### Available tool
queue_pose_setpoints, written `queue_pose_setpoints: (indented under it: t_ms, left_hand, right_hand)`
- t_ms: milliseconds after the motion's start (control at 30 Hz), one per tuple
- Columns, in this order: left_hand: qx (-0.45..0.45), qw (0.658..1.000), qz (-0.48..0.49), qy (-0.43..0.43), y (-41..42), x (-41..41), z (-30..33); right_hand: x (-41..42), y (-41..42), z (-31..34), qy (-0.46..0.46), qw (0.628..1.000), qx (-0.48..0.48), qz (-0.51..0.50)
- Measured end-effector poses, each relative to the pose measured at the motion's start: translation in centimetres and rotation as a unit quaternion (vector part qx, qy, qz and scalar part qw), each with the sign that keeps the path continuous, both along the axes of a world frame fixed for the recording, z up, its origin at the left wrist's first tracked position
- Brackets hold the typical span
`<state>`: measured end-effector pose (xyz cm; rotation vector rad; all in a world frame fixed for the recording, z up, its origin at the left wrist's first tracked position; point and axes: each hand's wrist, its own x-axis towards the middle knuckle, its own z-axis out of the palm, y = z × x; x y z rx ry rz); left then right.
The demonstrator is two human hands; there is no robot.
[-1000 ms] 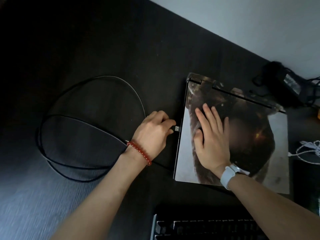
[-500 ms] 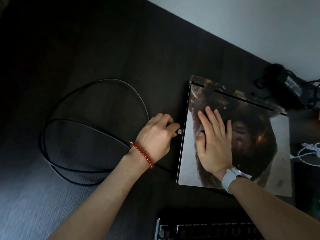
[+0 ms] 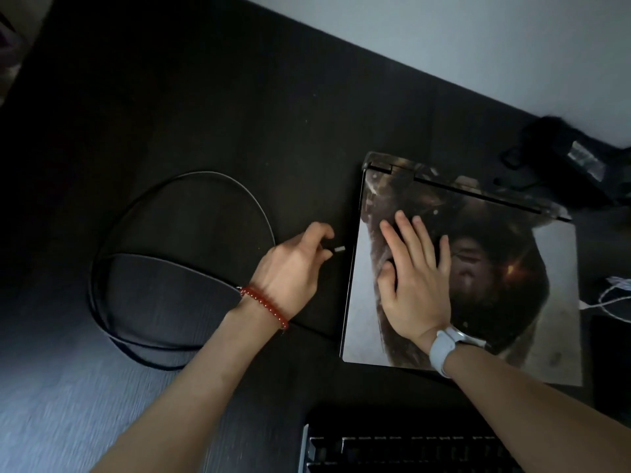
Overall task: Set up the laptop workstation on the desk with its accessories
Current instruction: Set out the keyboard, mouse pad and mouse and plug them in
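Note:
A closed laptop (image 3: pixel 532 302) with a picture skin on its lid lies on the dark desk (image 3: pixel 239 114). My right hand (image 3: pixel 415 278) rests flat on the lid near its left edge. My left hand (image 3: pixel 293 264), with a red bead bracelet on the wrist, pinches the metal USB plug (image 3: pixel 339 249) of a black cable (image 3: pixel 143 213), a short gap from the laptop's left side. The cable loops on the desk to the left.
A black keyboard (image 3: pixel 392 452) lies at the near edge. A black power adapter (image 3: pixel 566 155) with cords sits behind the laptop at the far right. A white cable (image 3: pixel 614 298) lies right of the laptop. A pale wall runs behind the desk.
The plug was close against the laptop's left edge; my left hand has drawn it a little away to the left. My right hand stays on the lid.

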<state>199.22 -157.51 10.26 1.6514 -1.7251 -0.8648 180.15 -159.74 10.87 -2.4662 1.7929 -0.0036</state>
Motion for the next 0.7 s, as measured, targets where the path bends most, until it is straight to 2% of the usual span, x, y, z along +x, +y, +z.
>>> queue_pose_setpoints:
  t_ms: [267,367,500,700]
  left_hand:
    - [0.031,0.998,-0.015,0.056,-0.1,-0.9,-0.5]
    - [0.053,0.998,-0.032,0.029,0.3,-1.0,-0.7]
    - [-0.032,0.998,-0.020,-0.044,0.7,-1.3,-0.4]
    - [-0.054,0.996,-0.004,-0.066,0.4,-1.3,-0.5]
  right_hand:
    - [-0.1,-0.1,-0.2,0.004,1.000,-0.009,0.003]
    - [-0.2,-0.1,-0.3,0.006,1.000,-0.010,0.003]
    - [-0.1,0.0,-0.3,0.006,1.000,-0.012,0.002]
    - [-0.1,-0.2,-0.3,0.008,1.000,-0.012,0.005]
